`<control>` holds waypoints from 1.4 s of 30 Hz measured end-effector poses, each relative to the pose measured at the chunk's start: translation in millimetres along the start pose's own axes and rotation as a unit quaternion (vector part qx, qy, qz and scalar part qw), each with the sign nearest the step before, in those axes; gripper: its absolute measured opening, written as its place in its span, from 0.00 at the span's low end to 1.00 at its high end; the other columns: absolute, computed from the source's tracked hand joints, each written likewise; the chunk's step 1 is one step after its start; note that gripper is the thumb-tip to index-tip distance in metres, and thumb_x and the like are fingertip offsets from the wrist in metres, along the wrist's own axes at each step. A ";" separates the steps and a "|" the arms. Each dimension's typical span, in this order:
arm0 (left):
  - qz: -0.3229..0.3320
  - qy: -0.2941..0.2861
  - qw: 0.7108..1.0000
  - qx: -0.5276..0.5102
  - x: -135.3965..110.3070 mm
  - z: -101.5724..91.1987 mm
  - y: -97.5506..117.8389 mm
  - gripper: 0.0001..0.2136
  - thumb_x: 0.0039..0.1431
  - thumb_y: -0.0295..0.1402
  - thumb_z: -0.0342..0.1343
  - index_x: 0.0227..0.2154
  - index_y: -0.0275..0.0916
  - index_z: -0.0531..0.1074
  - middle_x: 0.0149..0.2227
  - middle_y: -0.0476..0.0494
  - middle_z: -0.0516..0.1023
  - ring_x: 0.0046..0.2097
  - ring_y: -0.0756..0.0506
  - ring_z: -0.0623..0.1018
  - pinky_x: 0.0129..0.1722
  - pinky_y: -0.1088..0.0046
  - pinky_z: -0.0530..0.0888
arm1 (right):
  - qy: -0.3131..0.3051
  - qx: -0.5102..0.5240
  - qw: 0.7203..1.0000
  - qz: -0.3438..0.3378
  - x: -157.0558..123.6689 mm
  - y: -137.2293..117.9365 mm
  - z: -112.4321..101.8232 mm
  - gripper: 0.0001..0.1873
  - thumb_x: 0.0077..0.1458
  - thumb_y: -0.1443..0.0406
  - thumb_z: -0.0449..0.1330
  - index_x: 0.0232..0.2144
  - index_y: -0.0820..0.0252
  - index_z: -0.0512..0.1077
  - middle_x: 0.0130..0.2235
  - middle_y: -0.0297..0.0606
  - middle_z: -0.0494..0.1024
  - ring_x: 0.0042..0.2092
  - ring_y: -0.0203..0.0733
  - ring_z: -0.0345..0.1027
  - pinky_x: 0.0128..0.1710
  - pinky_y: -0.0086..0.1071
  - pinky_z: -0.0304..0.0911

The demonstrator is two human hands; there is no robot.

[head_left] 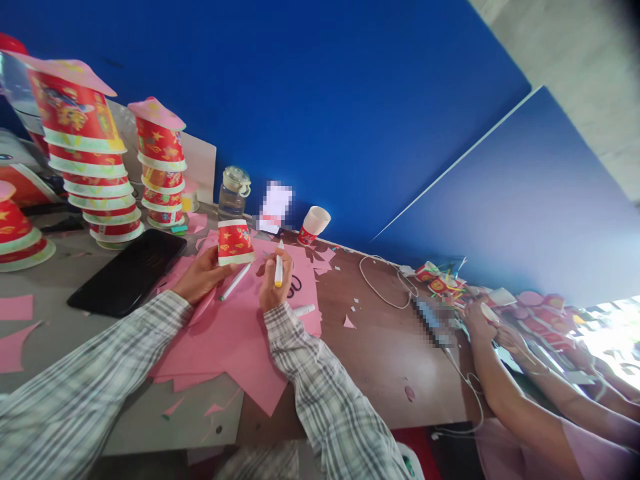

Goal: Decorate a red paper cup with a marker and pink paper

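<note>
My left hand (205, 275) is closed around the lower edge of a red paper cup (235, 243) with yellow star prints, held upside down above pink paper. In my right hand (276, 283) is a white marker (279, 267) with a yellow end pointing down toward me. The hand stays a little apart from the cup. Between the hands lies another white marker (235, 283) with a green tip. A third white marker (303, 311) rests by my right wrist. Beneath are overlapping pink paper sheets (225, 347), one with black curled marks.
Stacked upside-down red cups (107, 200) with pink tops stand at left, beside a black tablet (129, 272). A glass jar (233, 193) and white-lined cup (313, 225) stand near the blue partition (350, 120). At right, a co-worker's hands (483, 325) work near a cable (387, 303).
</note>
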State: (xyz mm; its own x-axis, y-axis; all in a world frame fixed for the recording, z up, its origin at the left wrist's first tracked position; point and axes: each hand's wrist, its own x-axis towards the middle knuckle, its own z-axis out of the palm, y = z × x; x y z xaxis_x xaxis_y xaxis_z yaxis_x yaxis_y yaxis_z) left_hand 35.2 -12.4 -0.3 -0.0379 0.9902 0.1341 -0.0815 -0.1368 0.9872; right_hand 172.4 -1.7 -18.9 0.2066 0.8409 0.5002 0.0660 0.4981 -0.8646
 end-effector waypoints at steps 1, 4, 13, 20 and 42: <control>0.017 0.017 0.999 0.025 0.1 0.7 1.8 0.25 0.37 0.40 0.59 0.41 0.34 0.67 0.31 0.41 0.73 0.28 0.45 0.71 0.25 0.68 0.68 | -0.008 0.000 1.000 -0.018 -0.5 -4.3 -1.1 0.12 0.57 0.65 0.46 0.44 0.60 0.61 0.32 0.33 0.66 0.25 0.30 0.63 0.30 0.29 0.65; 0.045 0.037 0.996 0.062 0.7 2.3 3.9 0.24 0.36 0.40 0.59 0.39 0.33 0.68 0.39 0.36 0.74 0.40 0.38 0.72 0.37 0.60 0.69 | -0.055 -0.020 0.995 -0.075 -3.8 -14.0 -4.2 0.13 0.59 0.63 0.45 0.42 0.60 0.64 0.32 0.36 0.69 0.34 0.37 0.68 0.41 0.37 0.67; 0.024 0.020 0.996 0.078 3.8 -0.4 -7.9 0.26 0.37 0.42 0.58 0.40 0.31 0.68 0.40 0.34 0.75 0.40 0.37 0.72 0.39 0.58 0.68 | -0.099 -0.056 0.991 -0.071 -8.6 -1.5 -5.4 0.12 0.58 0.61 0.50 0.39 0.60 0.68 0.30 0.37 0.72 0.34 0.40 0.70 0.36 0.35 0.67; 0.010 0.033 0.995 0.089 3.6 -1.4 -12.7 0.27 0.36 0.42 0.59 0.41 0.31 0.66 0.40 0.33 0.74 0.38 0.38 0.73 0.34 0.61 0.69 | -0.099 -0.056 0.990 -0.078 -5.7 -3.7 -4.7 0.11 0.58 0.62 0.49 0.38 0.60 0.69 0.28 0.36 0.70 0.33 0.39 0.68 0.37 0.34 0.65; 0.008 0.024 0.998 0.062 5.2 -4.2 -22.4 0.26 0.39 0.38 0.59 0.43 0.33 0.65 0.43 0.35 0.73 0.43 0.38 0.72 0.41 0.58 0.67 | -0.111 -0.058 0.988 -0.085 -5.3 -5.4 -4.6 0.12 0.59 0.63 0.49 0.37 0.62 0.70 0.30 0.37 0.70 0.33 0.37 0.68 0.36 0.32 0.65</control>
State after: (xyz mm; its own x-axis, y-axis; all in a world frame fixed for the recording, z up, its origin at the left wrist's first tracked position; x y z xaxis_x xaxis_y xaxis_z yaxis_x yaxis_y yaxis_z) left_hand 32.7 -4.2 -22.1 -0.0851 0.9853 0.1482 0.0441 -0.1449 0.9885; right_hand 175.5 -9.8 -17.1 -0.0364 0.7791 0.6258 0.1950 0.6198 -0.7602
